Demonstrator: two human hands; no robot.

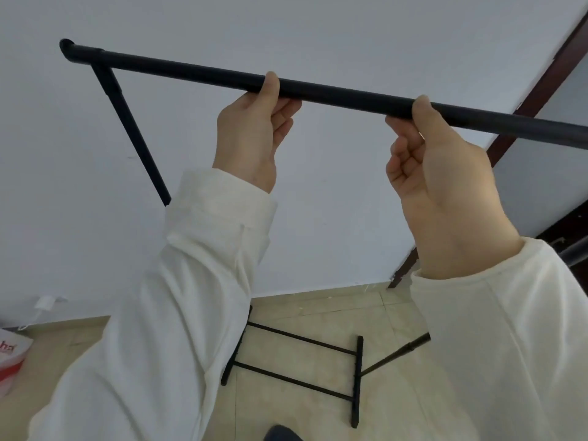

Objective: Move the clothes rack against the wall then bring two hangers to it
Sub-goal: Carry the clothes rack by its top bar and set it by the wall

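Fingers of both hands (246, 135) (439, 173) clenched round rack top bar (343, 92); rt end cut off, base partly hidden.

A plain white wall (318, 33) meets a beige tiled floor (318, 316); right of the wall stands a dark brown door frame (541, 87).

Rack's top bar (334, 92) running off the right edge, sleeves (178, 297) covering its left upright's lower part
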